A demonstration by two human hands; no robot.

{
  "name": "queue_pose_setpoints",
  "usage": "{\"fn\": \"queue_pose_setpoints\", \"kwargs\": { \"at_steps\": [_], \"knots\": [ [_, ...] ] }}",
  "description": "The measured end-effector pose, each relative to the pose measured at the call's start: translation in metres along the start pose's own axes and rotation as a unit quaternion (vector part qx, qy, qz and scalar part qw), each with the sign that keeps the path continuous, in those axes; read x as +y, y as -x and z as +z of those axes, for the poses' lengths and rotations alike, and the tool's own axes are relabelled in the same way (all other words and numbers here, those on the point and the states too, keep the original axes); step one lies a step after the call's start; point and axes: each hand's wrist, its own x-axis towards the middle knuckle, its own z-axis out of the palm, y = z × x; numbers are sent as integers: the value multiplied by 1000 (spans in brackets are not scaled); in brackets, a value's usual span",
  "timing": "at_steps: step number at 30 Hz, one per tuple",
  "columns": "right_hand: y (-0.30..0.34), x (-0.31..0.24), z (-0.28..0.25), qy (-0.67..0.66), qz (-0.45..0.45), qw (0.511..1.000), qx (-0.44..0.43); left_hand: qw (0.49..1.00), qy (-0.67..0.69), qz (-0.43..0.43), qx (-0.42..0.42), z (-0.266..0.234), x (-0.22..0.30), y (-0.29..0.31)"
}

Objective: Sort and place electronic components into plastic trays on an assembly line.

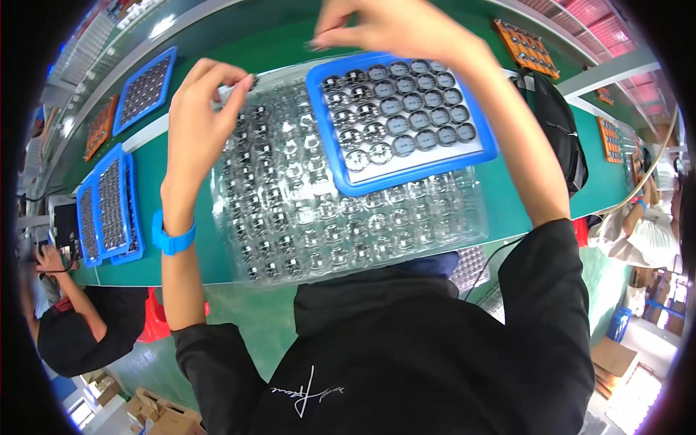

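Observation:
My left hand [203,109] is above the upper left corner of a clear plastic blister tray [312,264]. Its thumb and forefinger are pinched on a small dark part [251,81], mostly hidden by the fingertips. My right hand [380,29] reaches over the far edge of a blue-rimmed tray [339,170], finger and thumb closed on a small dark part [313,46]. This tray lies on the blister tray. Rows of round dark parts [424,140] fill most of it; those in its left columns look shinier. Small dark pieces [264,196] sit in the blister tray's left columns.
More blue trays [148,90] [112,206] of parts stand at the left, beside an orange tray [100,129]. Another orange tray [527,48] lies at the far right. A black bag [558,134] rests right of my forearm. A co-worker [76,319] sits at the left.

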Motion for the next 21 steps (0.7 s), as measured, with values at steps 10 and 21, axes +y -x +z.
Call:
{"fn": "queue_pose_setpoints", "kwargs": {
  "at_steps": [10, 21],
  "knots": [
    [92, 35, -22, 39, 29, 998, -48, 978, 166, 124, -25, 80, 64, -50],
    [89, 37, -7, 63, 24, 997, -42, 989, 113, 80, -59, 85, 72, -46]
  ]
}}
